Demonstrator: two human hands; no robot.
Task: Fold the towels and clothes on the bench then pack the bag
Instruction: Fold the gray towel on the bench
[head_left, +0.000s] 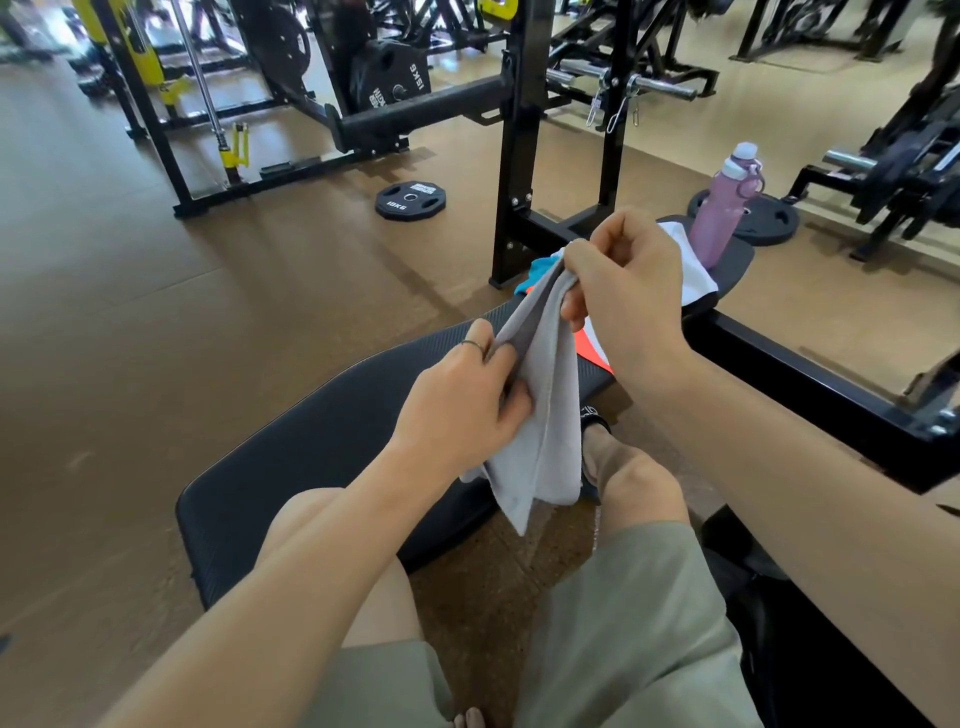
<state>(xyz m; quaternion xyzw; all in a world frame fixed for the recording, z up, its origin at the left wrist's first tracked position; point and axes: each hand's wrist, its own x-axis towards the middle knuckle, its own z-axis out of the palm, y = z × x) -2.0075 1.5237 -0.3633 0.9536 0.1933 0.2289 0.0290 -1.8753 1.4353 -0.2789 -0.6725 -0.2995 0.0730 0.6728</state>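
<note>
A grey towel hangs in the air above the black bench. My right hand pinches its top corner, raised higher. My left hand grips the towel's edge lower down and to the left. The cloth drapes down between them, folded lengthwise. Farther along the bench lie a white cloth, a blue garment and an orange-and-white piece, partly hidden behind my right hand. A dark bag-like shape sits at the lower right, mostly hidden by my right arm.
A pink water bottle stands at the bench's far end. A black rack frame rises just behind the bench, and its base beam runs to the right. A 10 kg plate lies on the brown floor to the left.
</note>
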